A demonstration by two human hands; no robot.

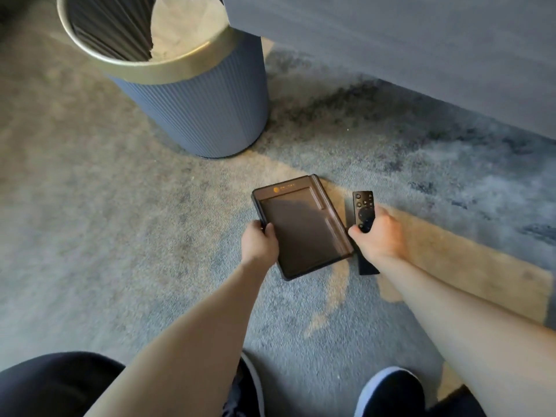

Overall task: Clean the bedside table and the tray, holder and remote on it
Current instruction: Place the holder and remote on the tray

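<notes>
Fingers curled round its left edge and thumb laid on its rim, a person's left hand (260,243) grips a dark brown rectangular tray (301,233) with a raised lip and a narrow side channel. It is held low over the floor at a slant, its far corner pointing toward the bin. Whether its lower corner touches the floor cannot be told.

Just beside the tray's right edge, the right hand (379,236) is closed round a slim black remote control (363,203). The thumb lies across the lower buttons and the upper keypad stands clear above the fist. A dark end (367,267) juts out beneath the hand; whether it is the remote's tail or a separate piece is unclear.

Both bare forearms reach forward from the bottom of the view, over a mottled grey-blue carpet (120,221) crossed by a tan band (466,266).

Beyond the tray, well apart from it, stands a ribbed blue-grey cylindrical waste bin (204,115) with a gold rim. Inside are a pleated black liner (108,28) and crumpled pale paper (183,28). A grey upholstered furniture edge (421,40) fills the upper right corner, next to the bin.

At the bottom are a dark trouser leg (54,383) and two black shoes with pale soles (391,389), planted on the carpet.
</notes>
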